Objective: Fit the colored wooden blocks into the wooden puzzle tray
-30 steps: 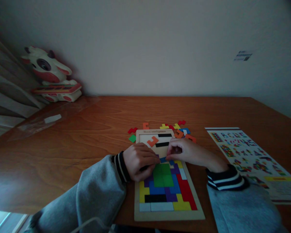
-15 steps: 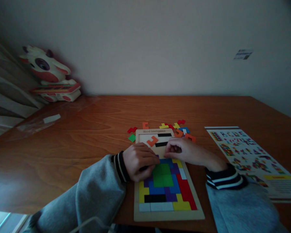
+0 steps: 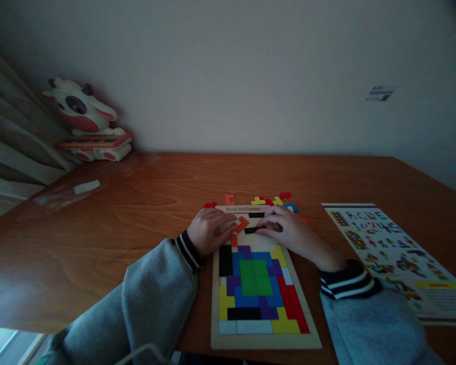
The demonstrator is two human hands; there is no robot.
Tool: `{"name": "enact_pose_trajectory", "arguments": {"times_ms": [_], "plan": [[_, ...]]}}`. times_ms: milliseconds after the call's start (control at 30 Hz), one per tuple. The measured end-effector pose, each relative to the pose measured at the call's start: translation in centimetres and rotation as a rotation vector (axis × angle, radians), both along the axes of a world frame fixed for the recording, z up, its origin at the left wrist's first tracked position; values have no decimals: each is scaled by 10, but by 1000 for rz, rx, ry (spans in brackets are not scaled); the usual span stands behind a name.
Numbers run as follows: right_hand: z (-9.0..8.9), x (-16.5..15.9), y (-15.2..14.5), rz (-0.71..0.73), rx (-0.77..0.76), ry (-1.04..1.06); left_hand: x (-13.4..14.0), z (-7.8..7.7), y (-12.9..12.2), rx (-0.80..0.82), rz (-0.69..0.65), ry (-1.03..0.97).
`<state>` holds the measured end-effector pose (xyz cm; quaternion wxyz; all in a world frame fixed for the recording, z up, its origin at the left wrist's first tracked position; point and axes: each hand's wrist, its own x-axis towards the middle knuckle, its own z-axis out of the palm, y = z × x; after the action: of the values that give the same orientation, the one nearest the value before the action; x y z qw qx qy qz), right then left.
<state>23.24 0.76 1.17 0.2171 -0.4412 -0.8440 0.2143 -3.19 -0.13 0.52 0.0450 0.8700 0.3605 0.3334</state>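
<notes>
My left hand [image 3: 210, 229] is over the upper left of a wooden puzzle board [image 3: 266, 340]. Its thumb and fingers close around the lower left end of an orange puzzle piece [image 3: 243, 223]. Just below the thumb, another orange piece [image 3: 234, 240] shows in part. At the upper right, my right hand [image 3: 293, 232] pinches the right end of a black bar piece [image 3: 250, 230], with the fingertips covering that end. A second black bar [image 3: 256, 215] lies above it. Fitted colored pieces, including green ones [image 3: 256, 278], fill the lower board.
Loose red, yellow, orange and blue pieces [image 3: 258, 201] lie behind the board. A printed pattern sheet [image 3: 393, 253] lies to the right. A toy cow with a keyboard [image 3: 93, 119] stands at the back left, near clear plastic wrap [image 3: 57, 200] and a curtain.
My left hand has moved up and left off the fitted pieces, uncovering a black piece at the left edge. My right hand has shifted slightly up, reaching the lower black bar.
</notes>
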Motion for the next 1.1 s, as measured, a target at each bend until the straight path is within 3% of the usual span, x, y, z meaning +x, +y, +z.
{"name": "enact_pose_trajectory", "arguments": {"times_ms": [100, 267, 500, 567, 800, 967, 1100], "plan": [[1, -1, -1, 37, 2, 13, 6, -3, 2, -62, 72, -16], [1, 0, 3, 23, 99, 26, 11, -10, 8, -97, 44, -28], [-5, 21, 13, -393, 265, -126, 15, -15, 13, -132, 88, -79], [-6, 26, 15, -439, 292, -186, 17, -16, 12, -117, 72, -103], [-7, 14, 12, -100, 209, -28, 16, -19, 14, -133, 18, -113], [-10, 9, 15, -102, 227, -34, 16, -18, 14, -175, 15, -148], [-14, 12, 21, -24, 315, -132, 14, -18, 13, -185, 22, -193]]}}
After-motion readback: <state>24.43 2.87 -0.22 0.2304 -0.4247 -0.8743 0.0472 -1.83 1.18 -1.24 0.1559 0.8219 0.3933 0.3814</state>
